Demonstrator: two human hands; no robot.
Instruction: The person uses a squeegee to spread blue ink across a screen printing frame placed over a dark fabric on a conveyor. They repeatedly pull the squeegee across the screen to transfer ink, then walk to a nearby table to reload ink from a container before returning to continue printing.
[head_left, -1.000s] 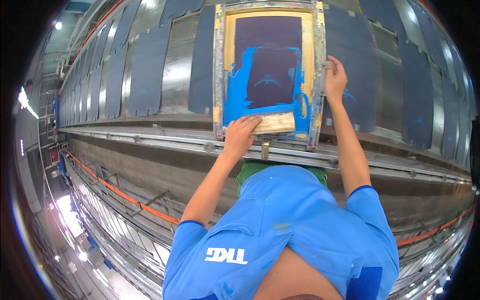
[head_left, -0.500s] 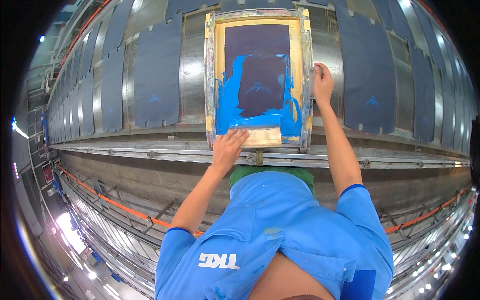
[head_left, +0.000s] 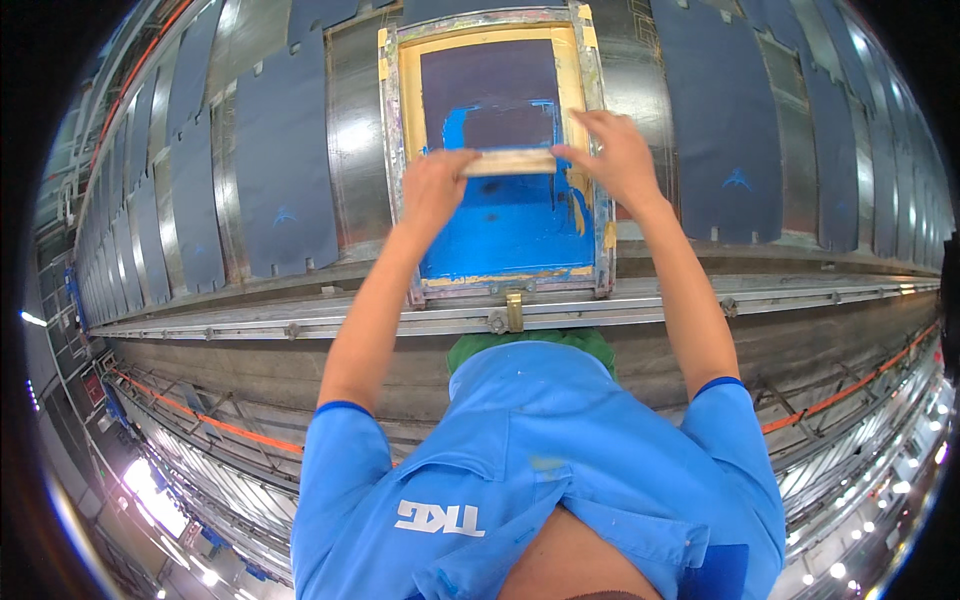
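Note:
A screen-printing frame (head_left: 393, 110) lies on the long table in front of me, with bright blue ink (head_left: 500, 235) spread over the near part of its mesh. Across the middle of the mesh stands a wooden squeegee (head_left: 515, 163), gripped at its left end by my left hand (head_left: 433, 190). My right hand (head_left: 622, 165) is over the frame's right side. Its fingers are spread, and the thumb side reaches the squeegee's right end; whether it presses there I cannot tell. The squeegee's lower edge is hidden.
Dark blue-grey fabric pieces (head_left: 280, 160) lie along the table on both sides, some with a small light-blue print (head_left: 737, 179). A metal rail (head_left: 400, 322) runs along the near table edge, with a brass-coloured clamp (head_left: 514, 312) at the frame's near end.
The squeegee has moved from the frame's near end to its middle, with my left hand on it. Blue ink now covers the near mesh. My right hand has left the frame's right edge for the squeegee.

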